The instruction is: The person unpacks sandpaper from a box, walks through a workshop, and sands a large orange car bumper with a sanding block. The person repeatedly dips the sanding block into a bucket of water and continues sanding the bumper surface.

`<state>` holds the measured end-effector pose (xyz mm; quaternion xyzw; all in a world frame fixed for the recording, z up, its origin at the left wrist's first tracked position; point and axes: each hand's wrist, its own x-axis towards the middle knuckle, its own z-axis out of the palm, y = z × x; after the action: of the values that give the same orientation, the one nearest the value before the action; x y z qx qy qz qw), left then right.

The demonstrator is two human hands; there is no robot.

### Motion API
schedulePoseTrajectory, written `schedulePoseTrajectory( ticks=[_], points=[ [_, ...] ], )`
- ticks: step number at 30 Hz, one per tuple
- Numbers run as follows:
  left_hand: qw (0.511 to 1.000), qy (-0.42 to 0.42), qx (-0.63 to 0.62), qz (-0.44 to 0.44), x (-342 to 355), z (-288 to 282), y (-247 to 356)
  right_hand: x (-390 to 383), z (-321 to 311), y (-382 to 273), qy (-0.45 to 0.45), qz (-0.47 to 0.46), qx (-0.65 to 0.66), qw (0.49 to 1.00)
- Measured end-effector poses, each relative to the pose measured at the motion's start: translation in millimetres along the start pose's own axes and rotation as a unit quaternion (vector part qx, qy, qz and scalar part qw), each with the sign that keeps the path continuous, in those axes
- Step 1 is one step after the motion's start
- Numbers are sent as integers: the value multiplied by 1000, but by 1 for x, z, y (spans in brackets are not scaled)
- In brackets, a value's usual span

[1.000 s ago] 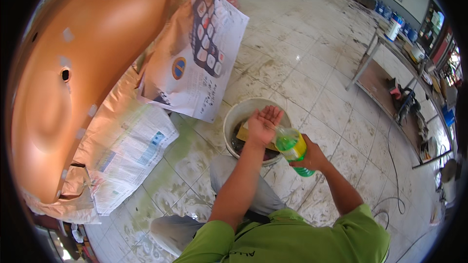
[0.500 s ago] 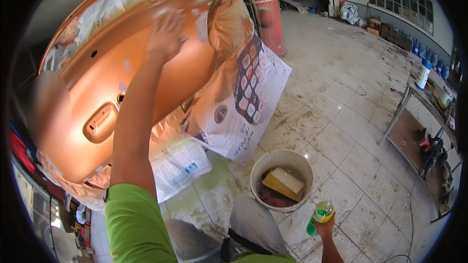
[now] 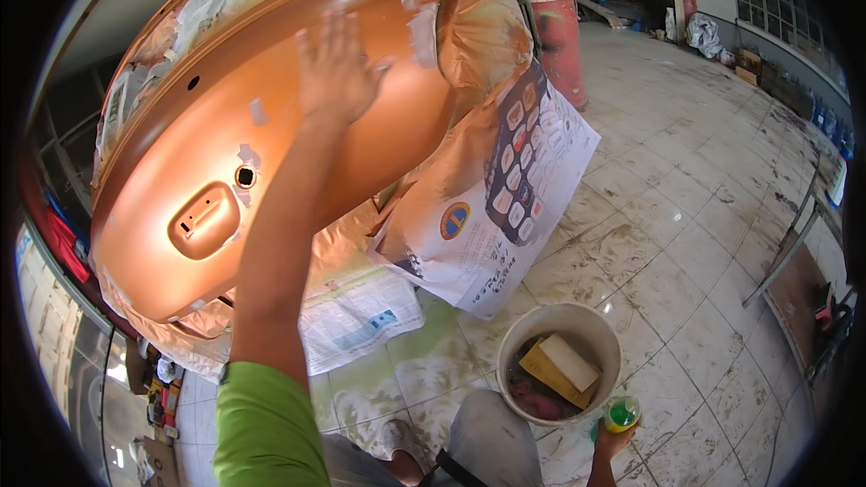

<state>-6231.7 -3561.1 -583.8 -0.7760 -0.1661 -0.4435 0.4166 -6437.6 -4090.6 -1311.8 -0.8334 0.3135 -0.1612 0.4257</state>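
Note:
My left hand (image 3: 338, 68), slightly blurred, lies spread over the upper middle of an orange-painted vehicle panel (image 3: 388, 144), which has grey patches, holes and an oval recess. My right hand (image 3: 613, 440), low at the lower right, grips a plastic bottle (image 3: 622, 413) with a yellow label and green content. Just left of and above the bottle is a whitish bucket (image 3: 511, 343) holding murky liquid, a pale block (image 3: 566, 353), a yellowish flat piece and pinkish cloth. Paper masking (image 3: 478, 36), a printed poster (image 3: 559, 171) and newspaper (image 3: 361, 334) hang around the panel's edges.
A red pillar (image 3: 550, 27) stands behind the panel. At the right are a metal workbench (image 3: 794, 298) with tools and blue water jugs (image 3: 830, 126) along the wall. Cluttered boxes (image 3: 162, 397) lie at the lower left. My knee (image 3: 492, 442) is just below the bucket.
My left hand has risen from cupped beside the bottle over the bucket onto the panel. My right hand has lowered with the bottle, and my view has tilted up toward the panel.

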Motion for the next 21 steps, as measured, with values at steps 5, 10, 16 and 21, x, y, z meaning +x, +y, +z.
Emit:
schedulePoseTrajectory(
  ticks=[5, 10, 16, 21],
  points=[
    [964, -68, -30, 257, -18, -1, 81, -17, -13, 27, -13, -32, -38, 999],
    [928, -84, -104, 348, -112, 10, 20, -22, -27, 33, -59, -12, -29, 998],
    [992, 54, -72, 88, -81, 1, -93, -34, -33, 76, -76, -103, -53, 990],
    [992, 59, 103, -36, -54, 24, -70, -60, -91, -21, -617, -161, -295, 712]
  ],
)
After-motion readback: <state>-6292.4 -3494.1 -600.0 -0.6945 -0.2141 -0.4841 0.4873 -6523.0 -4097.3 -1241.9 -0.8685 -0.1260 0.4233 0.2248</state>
